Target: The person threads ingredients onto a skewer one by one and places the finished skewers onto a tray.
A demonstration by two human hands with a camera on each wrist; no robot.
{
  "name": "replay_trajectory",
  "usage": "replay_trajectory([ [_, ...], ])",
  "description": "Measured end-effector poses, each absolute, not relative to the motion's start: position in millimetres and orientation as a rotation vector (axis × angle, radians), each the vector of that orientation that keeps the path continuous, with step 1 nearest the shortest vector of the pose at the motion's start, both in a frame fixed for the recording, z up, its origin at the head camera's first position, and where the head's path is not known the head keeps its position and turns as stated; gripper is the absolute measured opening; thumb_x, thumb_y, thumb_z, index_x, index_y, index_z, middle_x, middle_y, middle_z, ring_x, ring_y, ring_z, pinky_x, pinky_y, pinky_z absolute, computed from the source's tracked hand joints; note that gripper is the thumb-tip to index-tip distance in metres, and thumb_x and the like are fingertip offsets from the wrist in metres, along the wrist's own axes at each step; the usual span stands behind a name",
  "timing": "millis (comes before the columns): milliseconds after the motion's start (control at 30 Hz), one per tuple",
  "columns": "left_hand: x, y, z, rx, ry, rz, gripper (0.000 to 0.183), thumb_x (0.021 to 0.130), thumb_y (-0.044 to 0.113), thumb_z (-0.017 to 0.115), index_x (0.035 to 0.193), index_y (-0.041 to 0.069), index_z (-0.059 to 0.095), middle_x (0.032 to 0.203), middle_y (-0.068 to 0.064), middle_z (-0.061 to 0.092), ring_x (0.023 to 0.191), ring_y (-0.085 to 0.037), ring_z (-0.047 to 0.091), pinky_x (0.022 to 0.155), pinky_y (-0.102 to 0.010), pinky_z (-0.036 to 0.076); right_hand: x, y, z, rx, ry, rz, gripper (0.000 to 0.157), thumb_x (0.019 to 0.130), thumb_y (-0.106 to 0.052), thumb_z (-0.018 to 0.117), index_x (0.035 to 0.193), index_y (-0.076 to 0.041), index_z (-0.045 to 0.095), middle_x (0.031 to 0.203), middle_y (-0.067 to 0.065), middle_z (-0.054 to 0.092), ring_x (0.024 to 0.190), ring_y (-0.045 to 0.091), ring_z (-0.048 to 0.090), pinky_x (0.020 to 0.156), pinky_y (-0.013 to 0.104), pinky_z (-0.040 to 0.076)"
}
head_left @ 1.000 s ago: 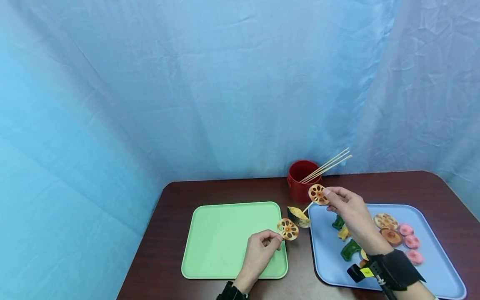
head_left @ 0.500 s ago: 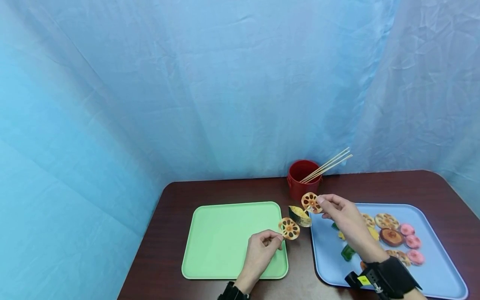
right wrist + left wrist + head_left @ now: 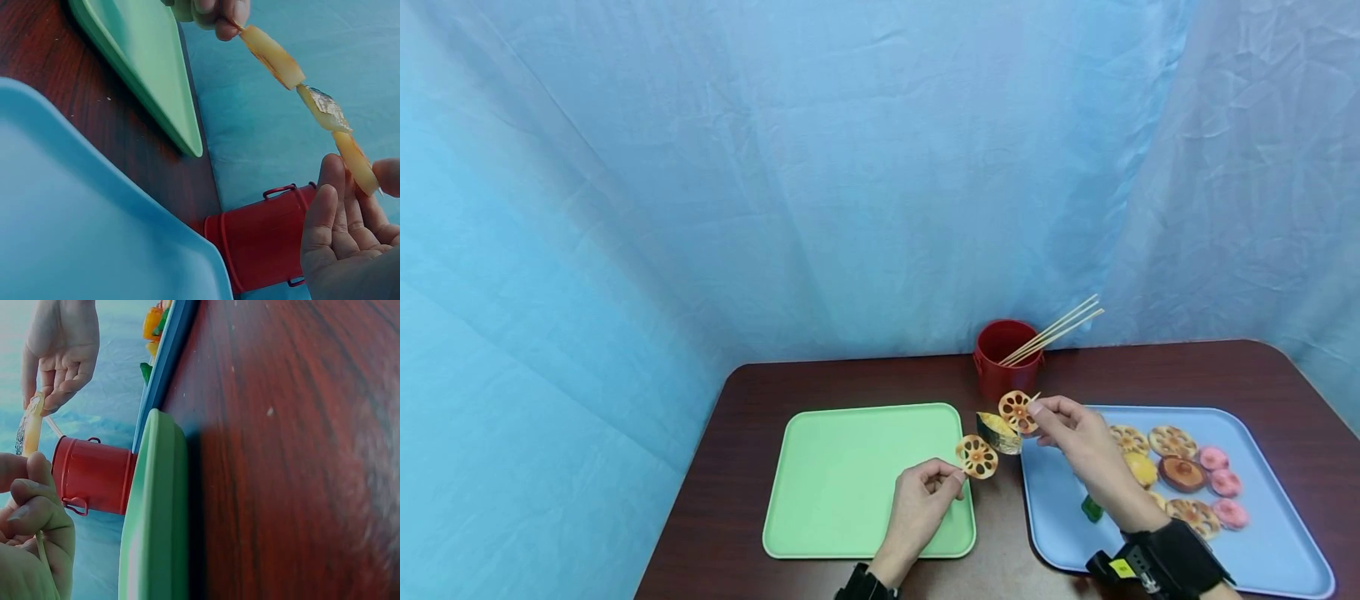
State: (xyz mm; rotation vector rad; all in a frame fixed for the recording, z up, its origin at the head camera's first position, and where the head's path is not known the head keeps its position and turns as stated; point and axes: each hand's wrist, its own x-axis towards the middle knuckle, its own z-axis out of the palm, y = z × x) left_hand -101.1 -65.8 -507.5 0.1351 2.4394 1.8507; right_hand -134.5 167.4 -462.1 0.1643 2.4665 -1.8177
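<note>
My left hand (image 3: 925, 504) grips a thin wooden skewer (image 3: 45, 562) by its lower part, over the right side of the green tray (image 3: 842, 483). Threaded on it are a lotus root slice (image 3: 977, 457) close to the left fingers, a pumpkin wedge (image 3: 998, 433) with dark rind in the middle, and another lotus root slice (image 3: 356, 164) at the far end. My right hand (image 3: 1078, 437) pinches that far slice between thumb and fingers. The skewer's pale tip shows just past it in the head view. Both slices and the wedge sit close together, clear above the table.
A red bucket (image 3: 1000, 383) holding several bare skewers (image 3: 1060, 329) stands behind the hands. On the blue tray (image 3: 1277, 550) at right lie lotus root slices (image 3: 1174, 442), a mushroom cap (image 3: 1182, 473), pink rounds (image 3: 1227, 483) and a green piece (image 3: 1092, 508). A blue curtain (image 3: 880, 183) hangs behind.
My right hand has moved left and down, sliding the far lotus root slice along the skewer to the pumpkin wedge. The skewer tip now shows beyond it. The left hand stays nearly still.
</note>
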Motion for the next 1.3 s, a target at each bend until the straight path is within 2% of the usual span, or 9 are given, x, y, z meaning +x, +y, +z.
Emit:
replay_trajectory([
  [200, -102.4, -67.4, -505.6, 0.223, 2.508, 1.788, 0.02, 0.09, 0.023, 0.065, 0.084, 0.006, 0.074, 0.063, 0.008, 0.063, 0.047, -0.002, 0.043, 0.044, -0.016, 0.029, -134.1, 165.8, -465.8, 0.143, 2.454, -1.835, 0.059, 0.093, -0.052, 0.052, 0.12, 0.0, 0.057, 0.101, 0.011, 0.069, 0.089, 0.024, 0.064, 0.079, 0.039, 0.053],
  [367, -103.9, -70.8, -503.7, 0.346, 2.623, 1.672, 0.022, 0.092, 0.027, 0.062, 0.087, 0.009, 0.075, 0.064, 0.012, 0.063, 0.045, 0.0, 0.045, 0.044, -0.015, 0.033, -134.6, 169.0, -465.0, 0.133, 2.472, -1.811, 0.061, 0.093, -0.054, 0.051, 0.121, 0.0, 0.057, 0.104, 0.012, 0.067, 0.09, 0.027, 0.064, 0.08, 0.042, 0.052],
  [533, -105.8, -73.3, -504.8, 0.309, 2.68, 1.655, 0.022, 0.092, 0.029, 0.063, 0.087, 0.011, 0.076, 0.064, 0.013, 0.062, 0.05, -0.001, 0.049, 0.048, -0.017, 0.038, -134.7, 171.5, -461.7, 0.138, 2.457, -1.808, 0.063, 0.092, -0.057, 0.05, 0.122, -0.002, 0.056, 0.104, 0.011, 0.068, 0.093, 0.033, 0.063, 0.083, 0.044, 0.051],
  [667, -104.9, -74.4, -507.9, 0.257, 2.631, 1.693, 0.02, 0.091, 0.026, 0.064, 0.084, 0.01, 0.073, 0.064, 0.009, 0.062, 0.053, -0.003, 0.051, 0.05, -0.018, 0.039, -135.7, 170.7, -459.7, 0.138, 2.449, -1.818, 0.064, 0.092, -0.058, 0.05, 0.122, -0.002, 0.056, 0.103, 0.01, 0.069, 0.093, 0.03, 0.063, 0.082, 0.043, 0.051],
  [1000, -102.2, -76.7, -507.1, 0.284, 2.626, 1.697, 0.021, 0.093, 0.023, 0.061, 0.087, 0.007, 0.072, 0.066, 0.011, 0.061, 0.054, -0.002, 0.051, 0.05, -0.017, 0.04, -136.3, 157.5, -465.8, 0.079, 2.457, -1.837, 0.056, 0.094, -0.049, 0.054, 0.116, 0.002, 0.058, 0.101, 0.012, 0.069, 0.088, 0.024, 0.065, 0.078, 0.038, 0.054],
  [1300, -103.1, -89.3, -503.6, 0.212, 2.636, 1.723, 0.02, 0.092, 0.024, 0.061, 0.088, 0.008, 0.073, 0.068, 0.007, 0.064, 0.055, -0.004, 0.052, 0.051, -0.019, 0.04, -139.7, 168.6, -464.2, 0.09, 2.408, -1.785, 0.068, 0.091, -0.06, 0.049, 0.126, -0.002, 0.055, 0.112, 0.015, 0.065, 0.096, 0.019, 0.064, 0.086, 0.045, 0.049],
])
